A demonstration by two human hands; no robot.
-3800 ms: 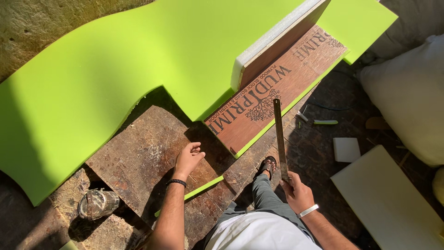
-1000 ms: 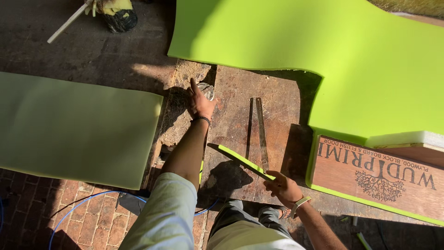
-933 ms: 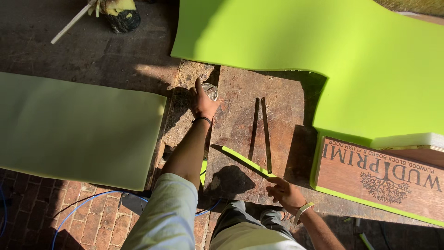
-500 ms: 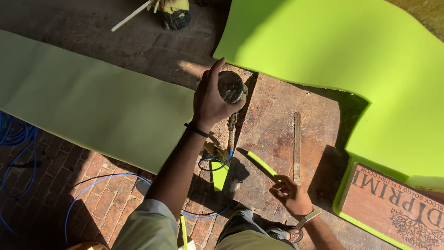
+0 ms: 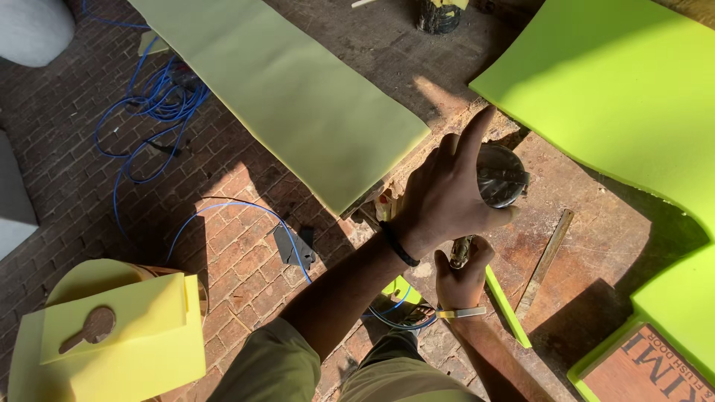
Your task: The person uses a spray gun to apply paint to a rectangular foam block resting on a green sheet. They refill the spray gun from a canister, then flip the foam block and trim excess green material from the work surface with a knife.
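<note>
Left hand (image 5: 447,197) hides most of the spray gun (image 5: 497,179)

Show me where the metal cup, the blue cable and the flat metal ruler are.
metal cup (image 5: 503,176), head view, its dark top beside the left hand.
blue cable (image 5: 153,100), head view, the coiled part on the brick floor.
flat metal ruler (image 5: 546,262), head view, mid-length.

Only one lettered piece: brown rectangular printed board (image 5: 655,365) with pale lettering, lower right corner, lying just below the bright green foam sheet (image 5: 625,97), green-edged.
</note>
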